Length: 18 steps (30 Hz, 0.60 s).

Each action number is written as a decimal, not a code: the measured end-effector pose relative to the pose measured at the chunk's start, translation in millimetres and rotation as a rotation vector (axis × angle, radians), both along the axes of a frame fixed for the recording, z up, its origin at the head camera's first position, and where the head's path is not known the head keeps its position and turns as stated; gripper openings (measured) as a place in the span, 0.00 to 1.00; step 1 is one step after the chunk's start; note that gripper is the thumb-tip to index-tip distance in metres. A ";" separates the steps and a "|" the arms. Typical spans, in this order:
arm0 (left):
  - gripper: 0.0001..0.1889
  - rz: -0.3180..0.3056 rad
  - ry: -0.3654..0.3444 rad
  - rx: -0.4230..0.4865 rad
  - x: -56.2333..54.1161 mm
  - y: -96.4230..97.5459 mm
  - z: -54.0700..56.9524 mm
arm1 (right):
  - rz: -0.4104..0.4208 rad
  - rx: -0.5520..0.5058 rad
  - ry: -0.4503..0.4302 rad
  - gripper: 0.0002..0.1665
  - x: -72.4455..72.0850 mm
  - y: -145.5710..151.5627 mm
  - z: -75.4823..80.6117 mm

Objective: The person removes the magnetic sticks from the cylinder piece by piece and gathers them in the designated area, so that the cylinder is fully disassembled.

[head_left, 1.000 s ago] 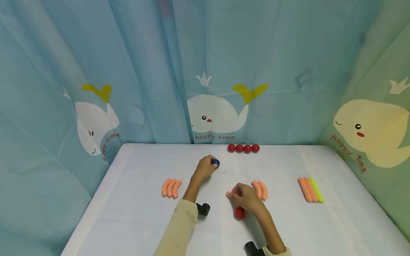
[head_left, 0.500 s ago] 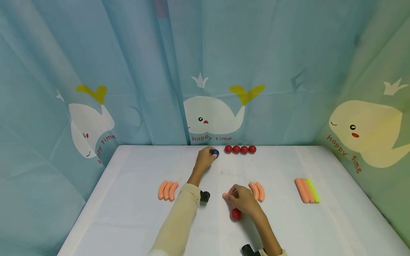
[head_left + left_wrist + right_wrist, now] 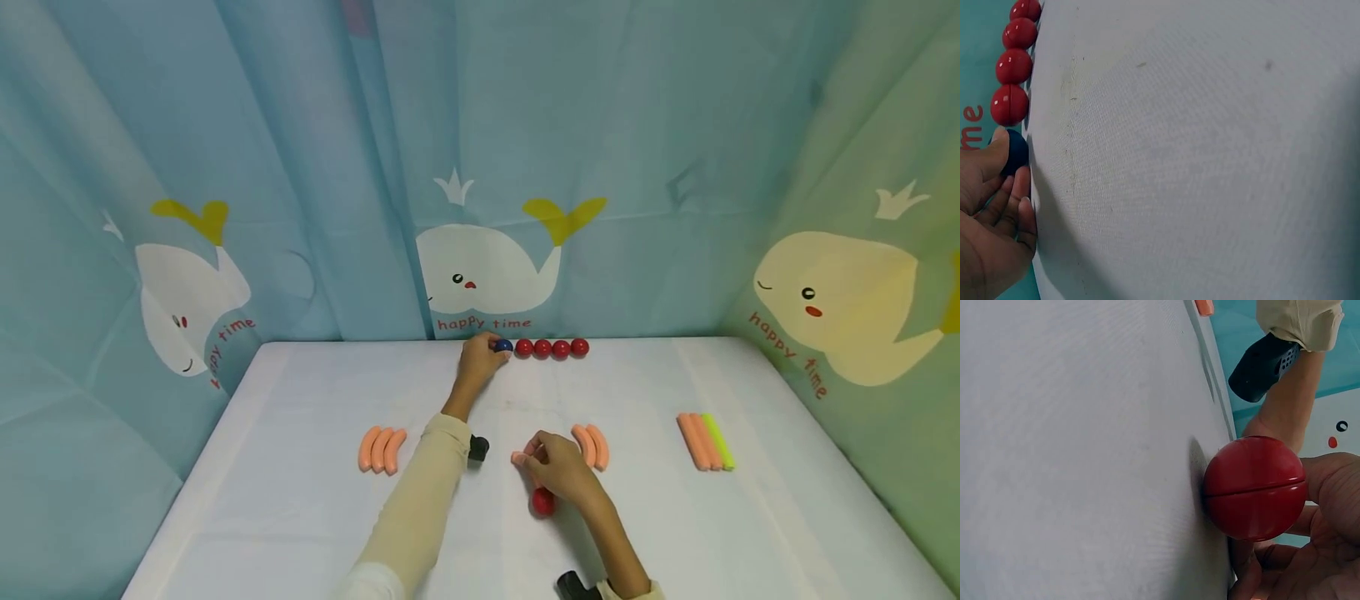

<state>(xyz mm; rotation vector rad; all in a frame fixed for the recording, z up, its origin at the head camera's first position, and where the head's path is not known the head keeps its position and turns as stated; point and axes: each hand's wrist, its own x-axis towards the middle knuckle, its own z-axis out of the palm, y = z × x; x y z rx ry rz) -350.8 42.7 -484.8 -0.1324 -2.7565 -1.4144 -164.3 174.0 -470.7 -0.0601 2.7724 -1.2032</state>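
Note:
My left hand (image 3: 480, 362) pinches a glossy blue ball (image 3: 504, 345) between thumb and fingers at the table's far edge. The blue ball (image 3: 1017, 152) sits at the near end of a row of red balls (image 3: 1010, 104) in the left wrist view, my thumb tip beside the closest one. My right hand (image 3: 558, 467) has curled fingers holding an orange sausage-shaped piece (image 3: 517, 457), mostly covered by the hand. Under its wrist side lies a single red ball (image 3: 543, 502); this red ball (image 3: 1255, 489) hides part of the fingers in the right wrist view.
Three curved orange sausage pieces (image 3: 382, 450) lie to the left, and two more curved pieces (image 3: 597, 447) just beyond my right hand. Two straight orange sticks (image 3: 699, 442) and a lime green stick (image 3: 717, 442) lie at the right. A whale-print curtain (image 3: 360, 167) borders the white table (image 3: 262, 500).
My left hand has carried the blue ball away from me to the far edge, up beside the row of red balls. The right hand stays at the sausage piece. The head view has shifted slightly.

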 end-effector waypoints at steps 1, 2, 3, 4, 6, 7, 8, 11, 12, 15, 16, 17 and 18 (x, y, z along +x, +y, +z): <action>0.19 -0.004 -0.001 0.010 -0.6 -0.1 0.0 | 0.000 0.002 -0.001 0.11 -0.2 -0.5 0.4; 0.20 -0.003 -0.004 0.016 -0.9 0.0 0.0 | 0.000 0.004 -0.003 0.11 -0.3 -0.9 0.8; 0.20 -0.003 -0.006 0.019 -1.2 0.1 -0.4 | -0.002 0.006 -0.006 0.12 -0.3 -1.3 1.2; 0.20 -0.001 -0.010 0.024 -0.9 0.9 -1.0 | -0.002 0.008 -0.010 0.12 0.1 -1.1 1.3; 0.20 0.001 -0.019 0.032 0.1 2.4 -1.8 | -0.002 0.010 -0.019 0.12 0.9 -0.7 1.3; 0.20 0.003 -0.021 0.038 0.4 3.0 -1.9 | -0.002 0.009 -0.021 0.12 1.3 -0.6 1.4; 0.20 0.003 -0.024 0.042 0.3 3.6 -2.5 | -0.003 0.008 -0.023 0.12 1.5 -0.4 1.4; 0.21 0.002 -0.024 0.055 0.2 4.2 -2.7 | -0.001 0.005 -0.024 0.12 1.2 -0.1 1.1; 0.21 0.003 -0.023 0.055 -0.1 4.1 -2.7 | 0.000 0.003 -0.023 0.11 0.7 -0.1 0.5; 0.22 0.002 -0.029 0.050 -1.4 3.2 -3.0 | 0.002 0.004 -0.015 0.11 -1.1 -0.3 -0.8; 0.22 0.001 -0.034 0.048 -1.9 2.7 -3.2 | 0.001 0.003 -0.015 0.11 -1.8 -0.4 -1.3; 0.23 -0.001 -0.039 0.047 -2.4 2.1 -3.2 | -0.001 0.002 -0.014 0.11 -2.4 -0.5 -1.6; 0.23 -0.001 -0.043 0.044 -2.7 1.5 -3.3 | -0.002 -0.001 -0.016 0.11 -3.1 -0.6 -2.2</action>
